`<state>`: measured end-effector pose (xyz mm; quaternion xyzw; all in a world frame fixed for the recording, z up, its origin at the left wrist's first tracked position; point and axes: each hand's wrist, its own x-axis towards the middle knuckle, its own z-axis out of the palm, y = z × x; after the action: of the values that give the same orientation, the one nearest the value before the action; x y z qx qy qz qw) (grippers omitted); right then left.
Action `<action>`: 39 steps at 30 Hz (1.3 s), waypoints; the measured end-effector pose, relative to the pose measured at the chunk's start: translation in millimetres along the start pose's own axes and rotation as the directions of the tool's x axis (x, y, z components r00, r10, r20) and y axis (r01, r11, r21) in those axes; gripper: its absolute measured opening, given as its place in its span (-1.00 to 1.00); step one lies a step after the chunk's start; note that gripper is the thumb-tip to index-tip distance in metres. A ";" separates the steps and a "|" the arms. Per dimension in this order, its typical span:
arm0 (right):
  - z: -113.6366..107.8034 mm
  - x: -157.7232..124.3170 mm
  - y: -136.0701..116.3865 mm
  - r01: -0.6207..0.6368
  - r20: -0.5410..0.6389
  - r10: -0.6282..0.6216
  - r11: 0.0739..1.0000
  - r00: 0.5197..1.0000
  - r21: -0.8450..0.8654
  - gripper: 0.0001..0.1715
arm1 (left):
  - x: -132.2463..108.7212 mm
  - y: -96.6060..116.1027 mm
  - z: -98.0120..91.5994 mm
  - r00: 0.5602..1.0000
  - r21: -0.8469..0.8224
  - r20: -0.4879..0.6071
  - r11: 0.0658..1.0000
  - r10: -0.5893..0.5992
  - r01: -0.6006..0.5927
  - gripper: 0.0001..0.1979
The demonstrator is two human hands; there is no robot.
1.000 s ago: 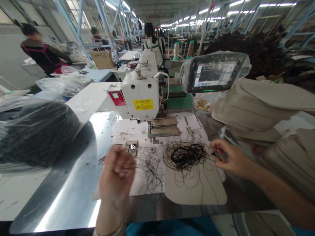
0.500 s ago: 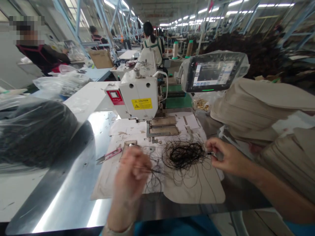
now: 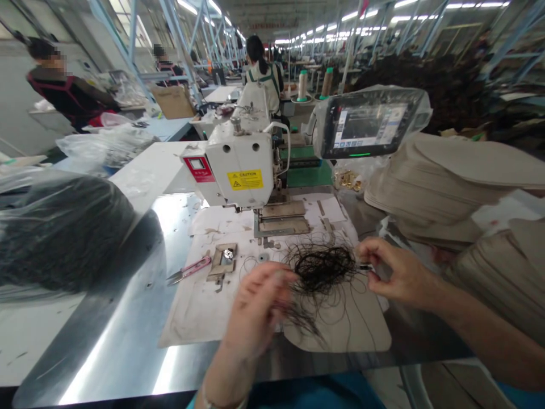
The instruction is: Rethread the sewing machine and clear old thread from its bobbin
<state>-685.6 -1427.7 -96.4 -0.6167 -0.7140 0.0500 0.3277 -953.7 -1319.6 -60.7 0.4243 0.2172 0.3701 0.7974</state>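
Note:
A tangled heap of dark thread (image 3: 323, 268) lies on a beige fabric piece (image 3: 361, 324) in front of the sewing machine (image 3: 242, 165). My left hand (image 3: 264, 298), slightly blurred, is closed on strands of dark thread at the heap's left side. At the heap's right edge, my right hand (image 3: 385, 270) pinches a small dark and metallic piece. Pink-handled thread snips (image 3: 191, 269) rest to the left, beside a small metal frame (image 3: 217, 267) with a shiny metal piece (image 3: 229, 254) on it.
A screen in plastic (image 3: 366, 128) stands behind my right hand. Stacked beige pieces (image 3: 460, 170) fill the right side. A plastic-wrapped dark bundle (image 3: 63, 227) sits at the left. Thread cones (image 3: 302, 86) and several people are farther back.
My left hand has moved right, towards the thread heap, with strands in it, uncovering the small metal frame. My right hand has barely moved.

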 end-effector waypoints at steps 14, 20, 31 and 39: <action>6.6 7.6 -35.1 0.077 -0.036 -0.075 0.995 0.997 0.056 -0.55 | 15.3 -66.8 29.3 0.923 0.476 0.308 0.877 -0.232 0.062 -0.45; 5.8 2.3 -9.8 0.037 -0.054 -0.037 0.999 0.998 0.001 -0.55 | 13.1 -40.9 21.9 0.978 0.102 0.155 0.987 -0.143 0.128 -0.76; 4.1 -17.9 23.1 -0.125 -0.086 0.122 0.992 0.989 -0.029 -0.62 | 3.3 46.2 -24.7 0.847 0.180 -0.241 0.880 0.473 -0.440 -0.87; 4.8 4.6 -17.1 0.065 -0.006 -0.065 0.997 0.998 0.034 -0.57 | 6.3 -44.8 28.4 0.917 0.286 0.300 0.942 -0.261 0.174 -0.68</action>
<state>-702.7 -1425.9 -90.2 -0.5877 -0.7318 0.0500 0.3414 -912.9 -1345.8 -82.9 0.5520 0.1706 0.1703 0.7982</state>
